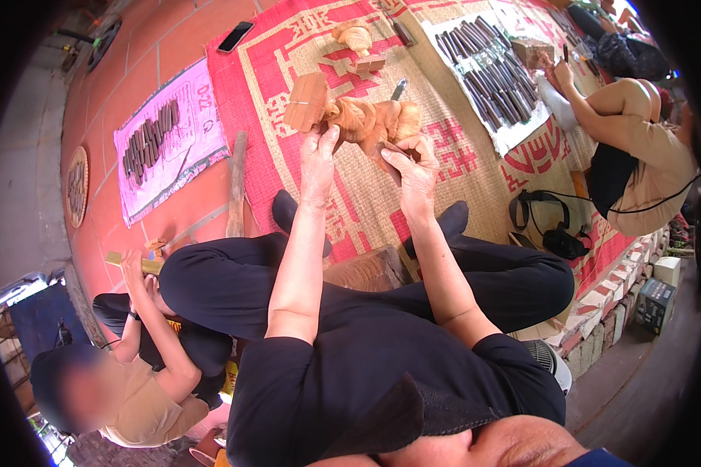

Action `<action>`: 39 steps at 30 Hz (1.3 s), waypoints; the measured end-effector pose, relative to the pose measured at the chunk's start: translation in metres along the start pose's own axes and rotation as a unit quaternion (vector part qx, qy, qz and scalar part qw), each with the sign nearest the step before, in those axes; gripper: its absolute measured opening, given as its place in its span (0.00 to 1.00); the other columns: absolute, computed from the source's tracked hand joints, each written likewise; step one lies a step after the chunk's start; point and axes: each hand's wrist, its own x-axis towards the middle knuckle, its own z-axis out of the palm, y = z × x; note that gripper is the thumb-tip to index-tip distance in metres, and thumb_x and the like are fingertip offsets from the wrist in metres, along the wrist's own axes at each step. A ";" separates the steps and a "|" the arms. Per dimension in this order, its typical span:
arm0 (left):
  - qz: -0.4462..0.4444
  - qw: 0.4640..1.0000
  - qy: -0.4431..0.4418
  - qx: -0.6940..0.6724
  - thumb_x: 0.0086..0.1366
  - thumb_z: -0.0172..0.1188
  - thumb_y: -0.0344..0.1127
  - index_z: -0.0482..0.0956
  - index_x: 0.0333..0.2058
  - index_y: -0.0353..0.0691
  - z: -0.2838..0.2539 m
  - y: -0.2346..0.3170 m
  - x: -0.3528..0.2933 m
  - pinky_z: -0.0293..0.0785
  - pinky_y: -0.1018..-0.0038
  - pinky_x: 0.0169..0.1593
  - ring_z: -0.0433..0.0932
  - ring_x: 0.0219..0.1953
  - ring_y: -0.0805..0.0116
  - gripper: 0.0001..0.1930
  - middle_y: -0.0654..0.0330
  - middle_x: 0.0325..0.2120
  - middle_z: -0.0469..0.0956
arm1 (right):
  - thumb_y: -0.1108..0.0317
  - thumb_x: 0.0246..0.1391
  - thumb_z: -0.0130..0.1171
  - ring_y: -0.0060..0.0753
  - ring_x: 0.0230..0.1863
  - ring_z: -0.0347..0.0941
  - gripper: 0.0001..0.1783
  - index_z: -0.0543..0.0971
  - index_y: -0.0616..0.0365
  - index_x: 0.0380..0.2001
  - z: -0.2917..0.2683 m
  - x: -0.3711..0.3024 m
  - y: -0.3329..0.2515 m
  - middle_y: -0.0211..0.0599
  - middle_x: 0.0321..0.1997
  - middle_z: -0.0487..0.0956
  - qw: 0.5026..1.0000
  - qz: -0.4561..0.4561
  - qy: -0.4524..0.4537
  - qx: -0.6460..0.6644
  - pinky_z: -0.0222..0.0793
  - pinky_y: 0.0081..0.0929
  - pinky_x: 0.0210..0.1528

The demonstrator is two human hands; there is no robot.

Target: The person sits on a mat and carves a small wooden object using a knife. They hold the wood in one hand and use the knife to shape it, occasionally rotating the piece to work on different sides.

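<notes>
In front of me, above the mat, I hold up a carved wooden figure [364,121] lying sideways, its square base to the left. My left hand [318,165] grips it from below near the base. My right hand [416,170] is closed by the figure's other end, thumb and fingers pinching a thin dark brown piece [388,152] against the carving; its kind is not clear. Just beyond the figure, a slim grey-blue tool [399,89] shows in part. Farther off on the mat rests a second carved wooden figure [354,36] with a block-shaped base.
Many dark-handled carving tools lie on a white cloth [516,140] at right and a pink sheet [197,167] at left. A phone [235,36], wooden bar [237,183], wood block [366,269] and camera [565,241] lie around me. People sit at left [144,397] and right [645,148].
</notes>
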 end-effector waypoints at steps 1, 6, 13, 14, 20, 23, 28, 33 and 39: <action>-0.002 1.000 0.001 -0.007 0.67 0.52 0.34 0.64 0.57 0.35 -0.001 -0.001 0.000 0.66 0.68 0.58 0.70 0.54 0.68 0.21 0.59 0.53 0.69 | 0.83 0.41 0.63 0.15 0.39 0.64 0.11 0.70 0.59 0.21 0.002 -0.001 -0.003 0.24 0.37 0.61 1.000 0.018 0.003 0.022 0.75 0.13 0.36; -0.004 1.000 0.013 -0.014 0.67 0.52 0.36 0.67 0.54 0.36 -0.001 -0.003 0.002 0.68 0.68 0.57 0.72 0.52 0.69 0.19 0.59 0.51 0.71 | 0.83 0.42 0.63 0.15 0.39 0.65 0.11 0.70 0.59 0.21 -0.001 0.000 0.000 0.23 0.37 0.61 1.000 0.022 0.003 0.014 0.76 0.14 0.36; -0.007 0.999 0.032 -0.036 0.68 0.51 0.37 0.68 0.54 0.36 -0.002 -0.005 0.003 0.68 0.70 0.56 0.72 0.51 0.70 0.18 0.60 0.50 0.72 | 0.82 0.42 0.64 0.17 0.39 0.65 0.11 0.71 0.59 0.22 0.001 -0.001 -0.002 0.25 0.38 0.61 1.000 0.007 -0.006 0.002 0.77 0.15 0.36; -0.011 0.998 0.035 -0.041 0.68 0.51 0.37 0.68 0.54 0.37 -0.002 -0.005 0.003 0.69 0.69 0.56 0.72 0.51 0.70 0.18 0.61 0.50 0.72 | 0.82 0.41 0.64 0.17 0.39 0.65 0.11 0.71 0.59 0.22 0.003 -0.002 -0.005 0.25 0.38 0.61 1.000 0.012 -0.004 0.012 0.77 0.16 0.35; -0.022 0.997 0.038 -0.070 0.68 0.51 0.35 0.66 0.55 0.40 -0.005 -0.006 0.003 0.71 0.66 0.55 0.73 0.51 0.66 0.18 0.59 0.51 0.70 | 0.81 0.41 0.64 0.18 0.40 0.65 0.10 0.71 0.60 0.22 0.005 -0.004 -0.007 0.27 0.39 0.60 0.998 -0.038 -0.011 -0.044 0.77 0.15 0.35; -0.025 0.996 0.035 -0.078 0.68 0.51 0.35 0.64 0.56 0.41 -0.006 -0.008 0.003 0.71 0.64 0.56 0.73 0.52 0.65 0.19 0.59 0.51 0.70 | 0.81 0.41 0.64 0.18 0.40 0.65 0.10 0.71 0.60 0.22 0.005 -0.004 -0.009 0.27 0.38 0.60 0.998 -0.037 -0.013 -0.056 0.77 0.15 0.34; -0.028 0.994 0.030 -0.098 0.69 0.49 0.40 0.62 0.57 0.42 -0.005 -0.009 0.003 0.71 0.64 0.56 0.72 0.52 0.64 0.20 0.58 0.52 0.69 | 0.80 0.41 0.65 0.18 0.39 0.64 0.11 0.71 0.60 0.21 0.007 -0.004 -0.013 0.28 0.38 0.60 0.999 -0.019 -0.006 -0.050 0.76 0.13 0.32; -0.029 0.988 0.011 -0.150 0.69 0.48 0.47 0.64 0.56 0.40 -0.001 -0.005 0.001 0.68 0.64 0.58 0.72 0.53 0.63 0.22 0.57 0.52 0.69 | 0.80 0.40 0.65 0.20 0.40 0.64 0.11 0.71 0.60 0.22 0.003 -0.004 -0.005 0.30 0.39 0.61 0.992 -0.073 -0.009 -0.107 0.72 0.17 0.35; -0.036 0.981 0.080 -0.172 0.68 0.50 0.46 0.65 0.54 0.41 -0.005 -0.008 0.005 0.70 0.64 0.57 0.73 0.52 0.63 0.21 0.58 0.50 0.70 | 0.81 0.38 0.66 0.26 0.42 0.64 0.12 0.72 0.60 0.24 0.012 -0.012 0.002 0.34 0.41 0.63 0.973 -0.146 -0.007 -0.177 0.66 0.22 0.41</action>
